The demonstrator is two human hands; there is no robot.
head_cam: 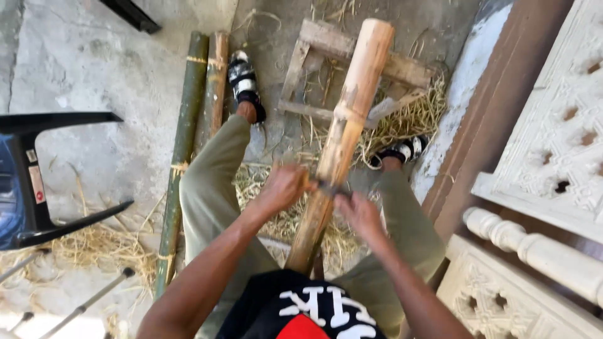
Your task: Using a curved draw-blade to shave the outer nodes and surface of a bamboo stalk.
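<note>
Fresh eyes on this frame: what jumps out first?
A pale, stripped bamboo pole runs up the middle, leaning between the person's knees. The left hand and right hand grip the two ends of a dark blade set across it. Straw-like shavings litter the concrete floor, and two more bamboo poles lie at left.

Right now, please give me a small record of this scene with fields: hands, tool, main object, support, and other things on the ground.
left hand: grips one end of a thin dark blade
right hand: grips the other end
tool: blade lies across the bamboo pole
main object: bamboo pole, pale and peeled, tilted away between the knees
support: wooden frame under the pole's far end
ground: straw shavings; two bamboo poles lying at left, one green, one brown
nearby: black chair at left; carved white panels at right
</note>
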